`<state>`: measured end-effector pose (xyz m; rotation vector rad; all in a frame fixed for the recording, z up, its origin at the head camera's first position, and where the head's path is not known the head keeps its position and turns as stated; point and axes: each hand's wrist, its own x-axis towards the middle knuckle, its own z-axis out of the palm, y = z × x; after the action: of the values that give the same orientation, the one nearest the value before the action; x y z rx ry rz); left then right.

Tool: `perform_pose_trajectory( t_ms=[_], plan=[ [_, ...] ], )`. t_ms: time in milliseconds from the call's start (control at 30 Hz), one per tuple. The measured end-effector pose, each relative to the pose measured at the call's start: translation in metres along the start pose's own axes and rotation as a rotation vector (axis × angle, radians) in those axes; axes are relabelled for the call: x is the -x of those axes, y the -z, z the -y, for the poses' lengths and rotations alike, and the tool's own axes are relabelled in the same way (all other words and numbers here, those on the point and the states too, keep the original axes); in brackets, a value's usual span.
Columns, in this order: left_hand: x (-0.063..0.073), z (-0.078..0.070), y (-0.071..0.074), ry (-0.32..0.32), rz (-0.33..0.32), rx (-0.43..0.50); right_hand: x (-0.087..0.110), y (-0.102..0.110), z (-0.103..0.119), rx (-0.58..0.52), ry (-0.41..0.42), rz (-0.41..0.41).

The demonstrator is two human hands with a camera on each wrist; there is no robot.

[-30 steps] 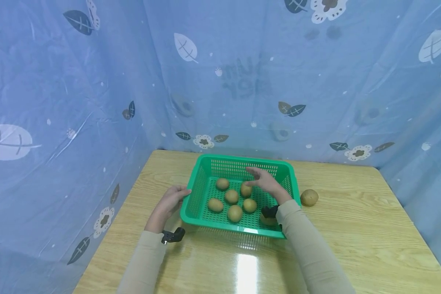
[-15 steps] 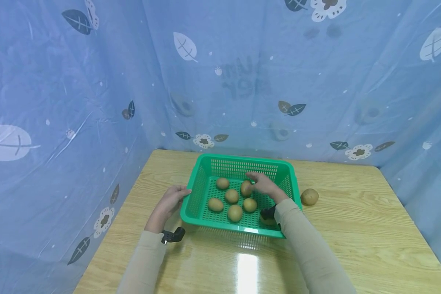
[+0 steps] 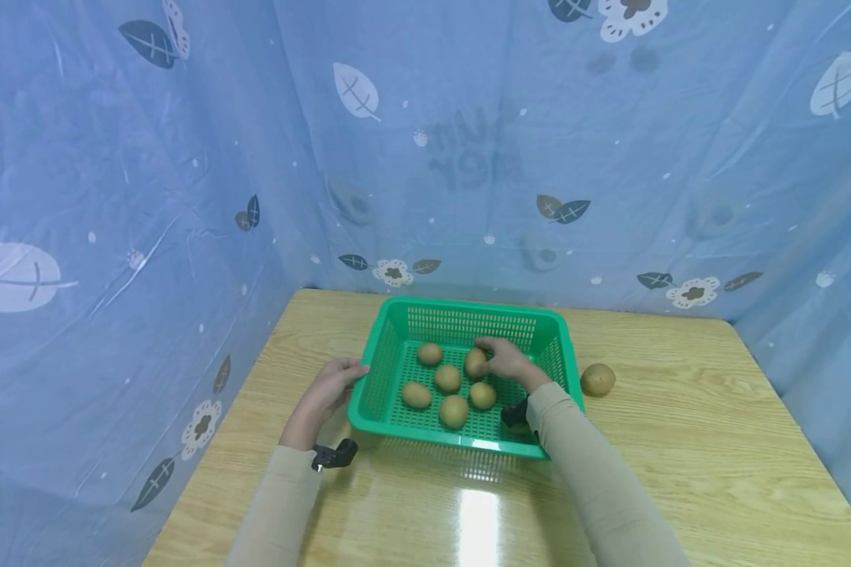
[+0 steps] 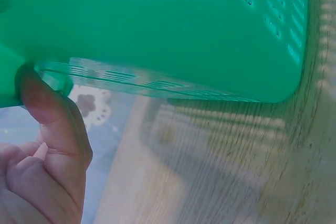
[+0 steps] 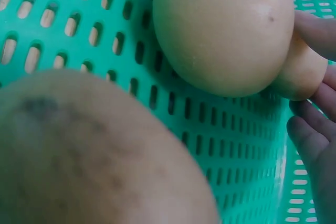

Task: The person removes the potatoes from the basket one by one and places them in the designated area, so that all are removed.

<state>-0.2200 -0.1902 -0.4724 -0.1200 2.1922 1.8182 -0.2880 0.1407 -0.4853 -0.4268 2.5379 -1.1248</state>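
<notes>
A green plastic basket [image 3: 460, 442] stands on the table with several potatoes inside. My left hand [image 3: 326, 391] grips its left rim; in the left wrist view the thumb and curled fingers [image 4: 58, 124] pinch that edge. Inside, toward the back right, my right hand [image 3: 508, 364] has its thumb and fingers around a brown potato [image 3: 474, 362]. The right wrist view shows this potato [image 5: 300, 74] between the fingertips, partly behind a nearer potato [image 5: 226, 30]. Another potato [image 3: 516, 428], at the front right, is mostly hidden under my right wrist and its camera.
One potato [image 3: 598, 379] lies on the wooden table [image 3: 708, 425], just right of the basket. Blue patterned curtains [image 3: 468, 157] hang along the back and both sides of the table. More potatoes [image 3: 454, 411] sit spread over the basket's floor.
My right hand has lowered toward the back-right potato, and its spread fingers have closed around it. My left hand and the basket have stayed in place.
</notes>
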Motion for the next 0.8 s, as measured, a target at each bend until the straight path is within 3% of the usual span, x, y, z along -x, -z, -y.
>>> perform_pose_trajectory(
  t_ms=[800],
  plan=[
    [0.0006,0.0005,-0.0014,-0.003,-0.012,0.005,0.0,-0.0033,-0.0021,0.017,-0.029,0.032]
  ],
)
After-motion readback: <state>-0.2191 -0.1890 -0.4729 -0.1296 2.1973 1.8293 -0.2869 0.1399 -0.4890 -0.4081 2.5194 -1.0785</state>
